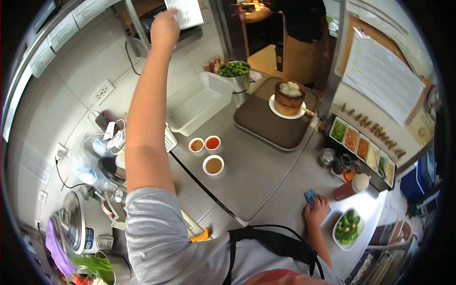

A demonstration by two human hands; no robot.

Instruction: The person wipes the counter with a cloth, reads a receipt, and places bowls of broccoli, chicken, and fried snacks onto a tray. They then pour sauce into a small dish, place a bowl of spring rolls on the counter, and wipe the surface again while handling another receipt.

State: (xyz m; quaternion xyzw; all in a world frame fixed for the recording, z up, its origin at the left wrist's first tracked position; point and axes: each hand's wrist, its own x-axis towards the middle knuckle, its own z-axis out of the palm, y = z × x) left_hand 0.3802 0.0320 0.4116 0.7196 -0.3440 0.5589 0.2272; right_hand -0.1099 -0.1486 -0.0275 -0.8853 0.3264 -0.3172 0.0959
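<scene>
My left hand is raised high on the left, its fingers closed at the edge of a white paper slip with print on it. A dark device is partly hidden behind the slip. Low on the right, my right hand presses a blue cloth onto the steel counter. Close to that hand are a white dish of broccoli and a squeeze bottle of reddish sauce lying tilted. Three small sauce cups, one a red sauce, stand mid-counter.
A bamboo steamer sits on a white plate on the brown tray. Beside it are a white plastic basket and a metal pot of greens. Topping containers line the right. Another person stands behind the opening.
</scene>
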